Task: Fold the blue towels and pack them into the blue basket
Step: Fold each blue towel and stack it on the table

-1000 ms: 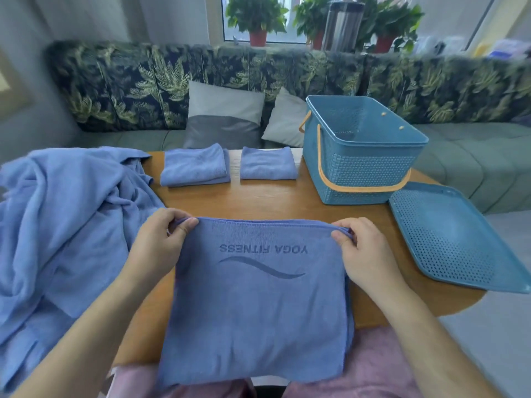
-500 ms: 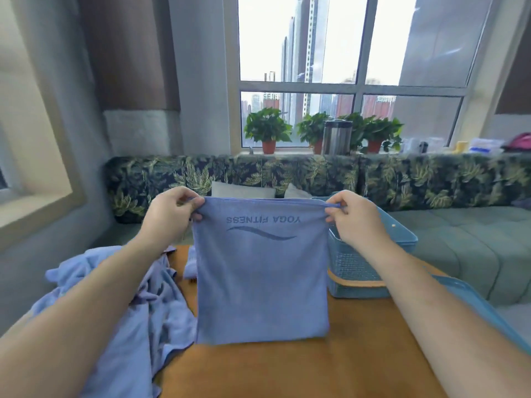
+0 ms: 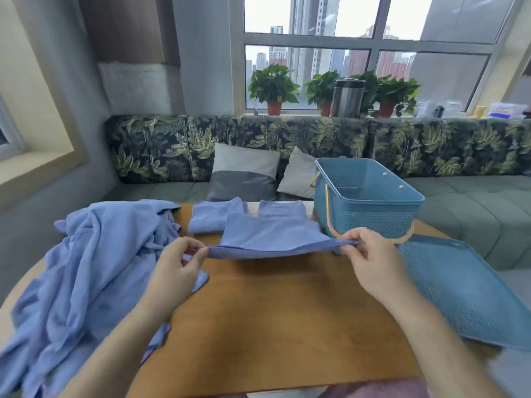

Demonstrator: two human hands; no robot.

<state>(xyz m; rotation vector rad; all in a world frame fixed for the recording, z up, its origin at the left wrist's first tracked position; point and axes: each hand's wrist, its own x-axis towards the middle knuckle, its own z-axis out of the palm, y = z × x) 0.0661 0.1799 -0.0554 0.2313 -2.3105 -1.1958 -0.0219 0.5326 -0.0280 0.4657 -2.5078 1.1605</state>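
I hold a blue towel [image 3: 273, 237] stretched flat in the air just above the wooden table [image 3: 273, 326]. My left hand [image 3: 175, 268] pinches its near left corner and my right hand [image 3: 370, 257] pinches its near right corner. The far end of the towel floats over two folded blue towels, one at the back left [image 3: 209, 219] and one beside it [image 3: 283, 209]. The blue basket [image 3: 365, 202] with an orange handle stands at the back right, and what I can see of its inside holds nothing. A heap of unfolded blue towels [image 3: 86, 282] covers the table's left side.
The basket's blue perforated lid [image 3: 465, 288] lies on the table's right edge. Behind the table runs a leaf-patterned sofa [image 3: 431, 145] with two cushions [image 3: 244, 173]. Potted plants [image 3: 273, 90] and a metal flask [image 3: 346, 97] stand on the windowsill.
The towel hung upright from my raised hands half a second ago. Now both hands have come down and it lies swung out flat, away from me, above the table.
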